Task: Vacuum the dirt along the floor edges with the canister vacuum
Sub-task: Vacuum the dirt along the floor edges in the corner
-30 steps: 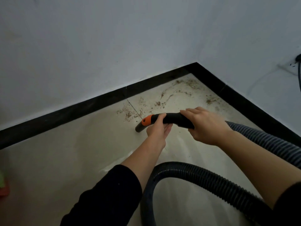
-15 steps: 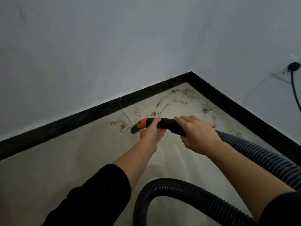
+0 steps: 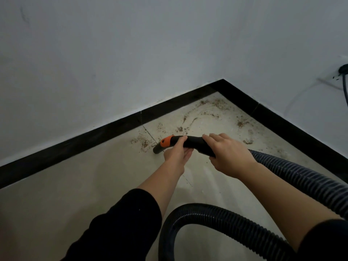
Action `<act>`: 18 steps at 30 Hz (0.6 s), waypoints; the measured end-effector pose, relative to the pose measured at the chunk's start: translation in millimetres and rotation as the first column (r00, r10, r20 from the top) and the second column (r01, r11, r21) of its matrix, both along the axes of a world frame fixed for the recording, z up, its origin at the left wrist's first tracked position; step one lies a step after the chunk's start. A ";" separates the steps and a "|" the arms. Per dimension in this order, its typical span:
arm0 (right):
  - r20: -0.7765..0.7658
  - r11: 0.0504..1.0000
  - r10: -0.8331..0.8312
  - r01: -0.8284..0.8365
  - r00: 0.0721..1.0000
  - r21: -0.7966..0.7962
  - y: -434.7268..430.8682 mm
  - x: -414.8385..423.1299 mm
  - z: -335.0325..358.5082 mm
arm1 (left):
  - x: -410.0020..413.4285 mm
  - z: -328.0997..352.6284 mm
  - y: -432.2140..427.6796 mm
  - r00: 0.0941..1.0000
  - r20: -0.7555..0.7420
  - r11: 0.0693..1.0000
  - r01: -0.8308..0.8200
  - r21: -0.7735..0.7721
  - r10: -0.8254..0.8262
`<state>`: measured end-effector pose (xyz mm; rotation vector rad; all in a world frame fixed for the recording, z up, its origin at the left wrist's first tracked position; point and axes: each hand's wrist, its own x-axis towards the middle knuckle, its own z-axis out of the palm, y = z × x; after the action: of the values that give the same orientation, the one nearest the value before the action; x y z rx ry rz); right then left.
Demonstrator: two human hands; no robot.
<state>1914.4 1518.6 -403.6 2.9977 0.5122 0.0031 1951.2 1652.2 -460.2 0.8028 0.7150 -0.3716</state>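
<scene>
Both hands hold the black vacuum nozzle (image 3: 194,142), which has an orange collar (image 3: 167,141) near its tip. My left hand (image 3: 178,156) grips it from below just behind the collar. My right hand (image 3: 228,155) wraps the rear of the handle where the ribbed hose (image 3: 293,176) joins. The nozzle's mouth points down-left, close to the tile beside a patch of brown dirt (image 3: 142,143). More dirt (image 3: 211,108) is scattered toward the room corner along the black skirting (image 3: 169,107).
The hose loops back across the floor in front of me (image 3: 188,211). Two white walls meet at the corner (image 3: 223,53). A plug and cord (image 3: 343,72) hang from a wall socket at the right edge. Pale floor tile (image 3: 66,185) extends to the left.
The nozzle tip has shifted left and slightly toward the dirt patch by the tile joint. Both hands keep their grip. The view has tilted up a little.
</scene>
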 end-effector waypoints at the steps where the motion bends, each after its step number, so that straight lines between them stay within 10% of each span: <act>1: -0.001 1.000 0.001 -0.001 1.000 -0.009 2.0 0.0 -0.9 | 0.4 -1.7 1.7 1.000 0.004 1.000 -0.002 -0.005 0.002; 18: 0.025 0.999 0.014 -0.013 1.000 -0.041 16.9 5.5 -0.8 | 7.8 -9.8 12.3 0.999 0.043 0.998 -0.009 -0.060 0.012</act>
<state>1919.9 1535.4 -404.5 2.9507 0.5241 0.0308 1959.0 1664.6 -469.9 0.7482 0.6647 -0.3634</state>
